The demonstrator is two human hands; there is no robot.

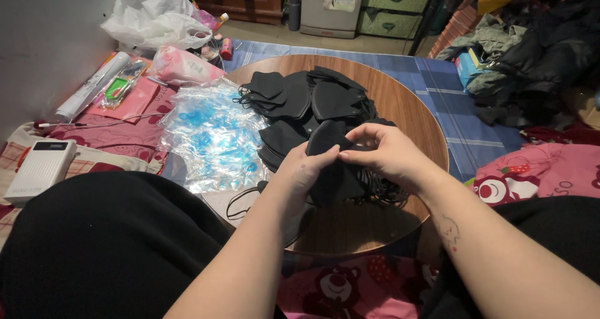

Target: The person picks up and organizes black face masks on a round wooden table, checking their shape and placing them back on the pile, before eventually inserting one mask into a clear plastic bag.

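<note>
**Head view: both hands pinch one black face mask**

The left hand and the right hand meet over the round wooden table, fingers clamped on a black face mask held between their tips. Just beyond the fingers lies the heap of black masks. Left of the left fingers sit clear plastic bags; farther left, a white power bank.

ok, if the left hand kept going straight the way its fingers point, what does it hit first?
The left hand points up and right, its fingertips already on the black mask it shares with the right hand. Straight on, it would likely meet the right hand's fingers first, though depth is hard to judge.
</note>
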